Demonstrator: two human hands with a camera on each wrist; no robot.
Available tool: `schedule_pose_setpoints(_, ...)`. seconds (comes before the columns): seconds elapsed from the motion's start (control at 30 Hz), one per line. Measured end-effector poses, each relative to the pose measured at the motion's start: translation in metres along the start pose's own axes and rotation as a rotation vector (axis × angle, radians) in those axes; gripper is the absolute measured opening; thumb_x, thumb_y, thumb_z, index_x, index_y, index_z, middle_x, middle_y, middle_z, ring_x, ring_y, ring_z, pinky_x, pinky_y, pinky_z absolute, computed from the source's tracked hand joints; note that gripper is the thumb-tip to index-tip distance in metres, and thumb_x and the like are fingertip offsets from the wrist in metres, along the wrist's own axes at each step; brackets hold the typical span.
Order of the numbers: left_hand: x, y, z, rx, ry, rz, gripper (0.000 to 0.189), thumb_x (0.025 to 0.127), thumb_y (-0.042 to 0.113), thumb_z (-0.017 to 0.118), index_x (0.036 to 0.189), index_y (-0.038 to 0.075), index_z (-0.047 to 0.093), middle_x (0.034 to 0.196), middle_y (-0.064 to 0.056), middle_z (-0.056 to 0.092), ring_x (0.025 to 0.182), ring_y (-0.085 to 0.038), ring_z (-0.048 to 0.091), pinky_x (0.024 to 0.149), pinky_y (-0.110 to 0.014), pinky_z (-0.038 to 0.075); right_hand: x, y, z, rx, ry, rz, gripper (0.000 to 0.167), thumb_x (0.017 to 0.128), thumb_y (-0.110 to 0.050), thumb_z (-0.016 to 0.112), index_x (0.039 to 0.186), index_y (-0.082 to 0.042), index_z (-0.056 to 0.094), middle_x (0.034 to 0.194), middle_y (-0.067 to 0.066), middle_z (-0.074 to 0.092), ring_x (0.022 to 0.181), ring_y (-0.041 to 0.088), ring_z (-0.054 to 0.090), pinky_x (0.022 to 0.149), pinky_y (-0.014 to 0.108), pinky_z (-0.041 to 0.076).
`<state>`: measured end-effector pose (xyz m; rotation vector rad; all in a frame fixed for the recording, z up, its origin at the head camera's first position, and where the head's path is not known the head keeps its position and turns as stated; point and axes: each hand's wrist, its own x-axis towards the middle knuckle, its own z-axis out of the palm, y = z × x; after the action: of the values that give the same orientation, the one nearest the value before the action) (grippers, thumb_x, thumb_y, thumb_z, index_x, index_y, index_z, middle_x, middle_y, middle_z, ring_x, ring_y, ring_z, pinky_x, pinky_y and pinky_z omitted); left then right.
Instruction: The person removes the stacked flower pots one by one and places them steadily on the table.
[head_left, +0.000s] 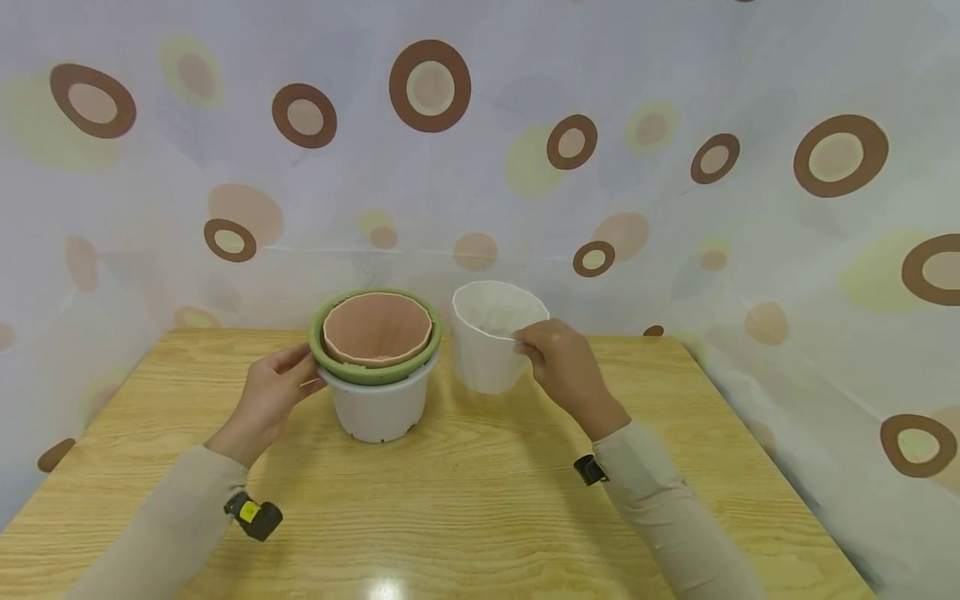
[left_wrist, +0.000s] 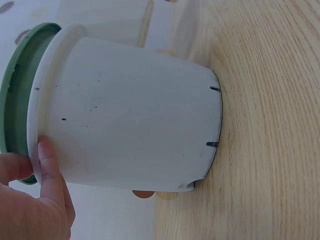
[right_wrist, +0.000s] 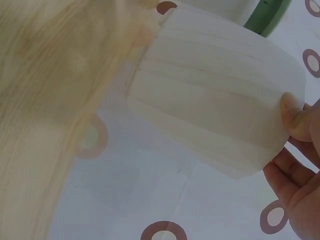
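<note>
A stack of flower pots stands upright on the left: a white pot with notches along its base, a green pot set into it, and a pink pot with a wavy rim inside the green one. My left hand pinches the white pot's rim at the left, its thumb beside the green rim and a finger just below the white one. To the right of the stack, a thinner white pot tilts a little, and my right hand pinches its rim between thumb and fingers.
Under the pots is a wood-grain table. A pale sheet with brown rings hangs close behind the table and along its sides. A small black device sits at the left wrist and another black piece at the right.
</note>
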<state>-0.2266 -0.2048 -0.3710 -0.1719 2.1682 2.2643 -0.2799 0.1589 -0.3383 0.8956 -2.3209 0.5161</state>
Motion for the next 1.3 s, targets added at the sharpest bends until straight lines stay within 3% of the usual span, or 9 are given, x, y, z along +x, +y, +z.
schedule_pose_setpoints(0.5,-0.001,0.001,0.0,0.007,-0.004,0.001,0.057,0.101,0.02,0.048,0.148,-0.005,0.027,0.146,-0.022,0.032,0.091,0.006,0.058,0.091,-0.017,0.053,-0.02,-0.004,0.017,-0.014,-0.022,-0.016,0.014,0.079,0.001,0.075,0.093,-0.002,0.075,0.091,0.009,0.072,0.088,0.026,0.066,0.077,0.037,0.061)
schedule_pose_setpoints(1.3,0.0,0.001,0.0,0.011,0.005,-0.032,0.057,0.101,0.023,0.048,0.149,-0.001,0.028,0.149,-0.02,0.031,0.091,0.006,0.058,0.091,-0.017,0.053,-0.035,-0.009,0.027,-0.035,-0.078,-0.023,0.013,0.08,-0.002,0.075,0.092,-0.004,0.074,0.089,0.006,0.071,0.086,0.022,0.065,0.075,0.032,0.06)
